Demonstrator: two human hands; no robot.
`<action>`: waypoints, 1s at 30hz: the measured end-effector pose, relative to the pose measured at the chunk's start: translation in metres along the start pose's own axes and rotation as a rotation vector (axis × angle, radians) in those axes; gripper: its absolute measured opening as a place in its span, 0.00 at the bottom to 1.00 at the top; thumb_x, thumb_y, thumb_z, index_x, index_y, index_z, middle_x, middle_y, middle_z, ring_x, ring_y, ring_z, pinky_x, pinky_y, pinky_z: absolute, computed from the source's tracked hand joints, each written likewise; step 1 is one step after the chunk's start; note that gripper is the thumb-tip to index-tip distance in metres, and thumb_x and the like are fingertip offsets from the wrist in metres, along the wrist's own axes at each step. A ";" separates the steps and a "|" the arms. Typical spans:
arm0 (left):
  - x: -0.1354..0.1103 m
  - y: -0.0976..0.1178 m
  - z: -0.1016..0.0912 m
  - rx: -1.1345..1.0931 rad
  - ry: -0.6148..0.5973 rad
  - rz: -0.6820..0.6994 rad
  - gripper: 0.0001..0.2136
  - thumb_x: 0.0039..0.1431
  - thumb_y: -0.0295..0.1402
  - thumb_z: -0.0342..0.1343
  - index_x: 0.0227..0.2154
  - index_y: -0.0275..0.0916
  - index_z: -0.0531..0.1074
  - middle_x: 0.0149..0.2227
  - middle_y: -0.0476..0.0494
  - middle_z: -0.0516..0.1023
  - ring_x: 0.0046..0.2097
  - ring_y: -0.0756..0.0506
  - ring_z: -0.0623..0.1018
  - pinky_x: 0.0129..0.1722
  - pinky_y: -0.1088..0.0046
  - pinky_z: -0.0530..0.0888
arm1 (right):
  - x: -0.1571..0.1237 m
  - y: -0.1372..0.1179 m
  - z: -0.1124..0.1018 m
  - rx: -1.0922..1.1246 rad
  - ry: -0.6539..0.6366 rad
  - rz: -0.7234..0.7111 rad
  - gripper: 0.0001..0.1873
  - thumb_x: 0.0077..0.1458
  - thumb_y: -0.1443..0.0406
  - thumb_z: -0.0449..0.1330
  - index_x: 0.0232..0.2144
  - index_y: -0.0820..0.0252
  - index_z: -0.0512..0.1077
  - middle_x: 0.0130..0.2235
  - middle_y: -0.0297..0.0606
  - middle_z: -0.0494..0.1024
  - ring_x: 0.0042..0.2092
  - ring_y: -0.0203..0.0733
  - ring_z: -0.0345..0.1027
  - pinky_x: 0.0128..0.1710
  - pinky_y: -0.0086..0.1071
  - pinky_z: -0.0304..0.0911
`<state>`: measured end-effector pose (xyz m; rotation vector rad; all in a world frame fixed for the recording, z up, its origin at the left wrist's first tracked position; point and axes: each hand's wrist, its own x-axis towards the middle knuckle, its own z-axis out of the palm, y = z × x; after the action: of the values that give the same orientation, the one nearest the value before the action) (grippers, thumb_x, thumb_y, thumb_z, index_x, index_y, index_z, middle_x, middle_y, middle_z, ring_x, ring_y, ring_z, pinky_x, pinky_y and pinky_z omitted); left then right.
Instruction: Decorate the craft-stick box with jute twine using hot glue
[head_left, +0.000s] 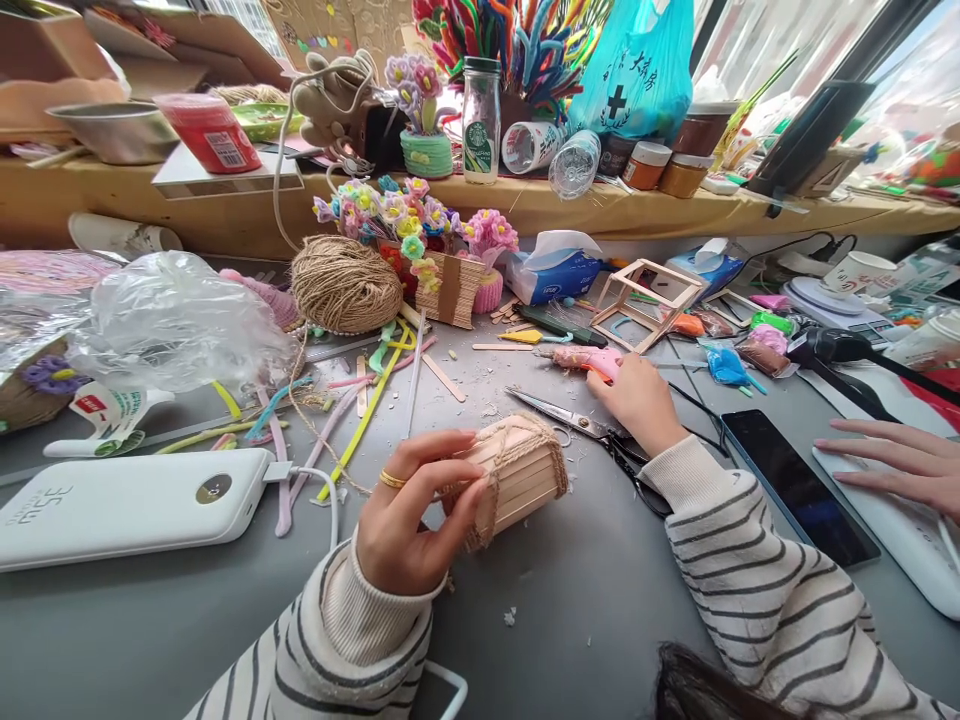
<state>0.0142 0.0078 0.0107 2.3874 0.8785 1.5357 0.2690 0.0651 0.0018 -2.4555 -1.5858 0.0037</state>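
My left hand (pixel 409 510) is closed round a small basket of wooden sticks (pixel 517 478) wrapped with jute twine, held on its side just above the grey table (pixel 585 600). My right hand (pixel 637 400) reaches forward and rests on the handle of a pink hot glue gun (pixel 581 358) lying on the table; its fingers curl over it. Open scissors (pixel 566 418) lie between the basket and the right hand.
A ball of jute twine (pixel 345 285), pipe-cleaner flowers (pixel 409 215), loose sticks and pipe cleaners, a white power bank (pixel 127 505), a plastic bag (pixel 176 320), a stick frame (pixel 645 300) and a dark phone (pixel 799 485) surround the work. Another person's hand (pixel 896 462) rests at the right.
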 end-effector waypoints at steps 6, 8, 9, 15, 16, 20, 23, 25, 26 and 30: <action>0.001 0.000 0.000 0.003 -0.006 -0.020 0.07 0.50 0.20 0.54 0.32 0.35 0.69 0.39 0.40 0.72 0.42 0.47 0.75 0.41 0.71 0.76 | -0.008 0.011 -0.013 0.195 0.146 -0.036 0.21 0.47 0.55 0.55 0.37 0.67 0.68 0.35 0.49 0.74 0.37 0.49 0.67 0.32 0.35 0.58; 0.001 0.001 0.000 0.005 -0.001 -0.021 0.07 0.50 0.20 0.54 0.32 0.35 0.69 0.38 0.40 0.73 0.42 0.47 0.75 0.40 0.71 0.76 | -0.014 0.017 -0.019 0.278 0.220 -0.048 0.22 0.45 0.52 0.56 0.36 0.65 0.68 0.33 0.46 0.74 0.33 0.47 0.66 0.32 0.35 0.58; 0.002 0.001 0.000 0.009 0.002 -0.024 0.06 0.51 0.20 0.54 0.31 0.36 0.69 0.38 0.41 0.73 0.41 0.48 0.75 0.40 0.71 0.76 | -0.018 0.019 -0.022 0.309 0.247 -0.054 0.23 0.44 0.51 0.56 0.35 0.64 0.69 0.32 0.45 0.74 0.32 0.46 0.65 0.31 0.36 0.58; 0.004 0.001 0.001 0.020 0.014 -0.057 0.06 0.51 0.20 0.54 0.31 0.35 0.69 0.37 0.41 0.74 0.41 0.48 0.75 0.39 0.71 0.76 | -0.053 0.022 -0.035 0.397 0.432 -0.072 0.27 0.44 0.47 0.56 0.36 0.63 0.69 0.29 0.41 0.73 0.28 0.41 0.64 0.29 0.34 0.59; 0.004 0.001 0.002 0.018 0.017 -0.067 0.05 0.51 0.20 0.54 0.31 0.35 0.69 0.37 0.40 0.74 0.41 0.48 0.75 0.39 0.71 0.76 | -0.060 0.021 -0.035 0.396 0.484 -0.084 0.26 0.44 0.47 0.56 0.37 0.63 0.68 0.29 0.41 0.73 0.28 0.41 0.64 0.29 0.34 0.59; 0.006 -0.001 0.003 0.014 0.035 -0.100 0.05 0.51 0.20 0.53 0.31 0.35 0.69 0.36 0.40 0.74 0.40 0.48 0.75 0.39 0.70 0.76 | -0.082 0.018 -0.031 0.387 0.614 -0.125 0.24 0.46 0.51 0.57 0.38 0.65 0.67 0.29 0.42 0.71 0.27 0.41 0.64 0.29 0.34 0.60; 0.008 -0.002 0.005 0.004 0.058 -0.116 0.05 0.51 0.21 0.53 0.30 0.35 0.69 0.36 0.41 0.74 0.39 0.48 0.76 0.39 0.71 0.76 | -0.093 0.015 -0.024 0.379 0.693 -0.167 0.25 0.44 0.52 0.60 0.38 0.66 0.66 0.30 0.43 0.71 0.27 0.41 0.63 0.27 0.34 0.60; 0.008 -0.002 0.006 -0.001 0.071 -0.126 0.05 0.52 0.21 0.53 0.30 0.35 0.69 0.36 0.42 0.74 0.38 0.49 0.76 0.38 0.71 0.76 | -0.099 0.013 -0.020 0.385 0.723 -0.192 0.25 0.43 0.53 0.61 0.38 0.66 0.65 0.31 0.44 0.71 0.27 0.40 0.63 0.25 0.33 0.60; 0.008 -0.002 0.006 -0.001 0.070 -0.132 0.04 0.52 0.21 0.53 0.30 0.35 0.69 0.36 0.42 0.74 0.38 0.49 0.76 0.38 0.71 0.76 | -0.102 0.012 -0.018 0.395 0.723 -0.201 0.24 0.43 0.54 0.62 0.38 0.65 0.64 0.32 0.43 0.71 0.27 0.39 0.63 0.24 0.32 0.59; 0.006 -0.001 0.006 -0.005 0.064 -0.140 0.04 0.52 0.21 0.53 0.30 0.34 0.69 0.36 0.41 0.74 0.39 0.49 0.76 0.39 0.72 0.75 | -0.110 0.007 -0.014 0.483 0.705 -0.219 0.23 0.41 0.55 0.63 0.35 0.60 0.60 0.28 0.35 0.66 0.24 0.36 0.59 0.21 0.30 0.55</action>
<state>0.0209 0.0135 0.0124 2.2323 1.0299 1.5666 0.2313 -0.0393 0.0012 -1.6434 -1.3150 -0.4135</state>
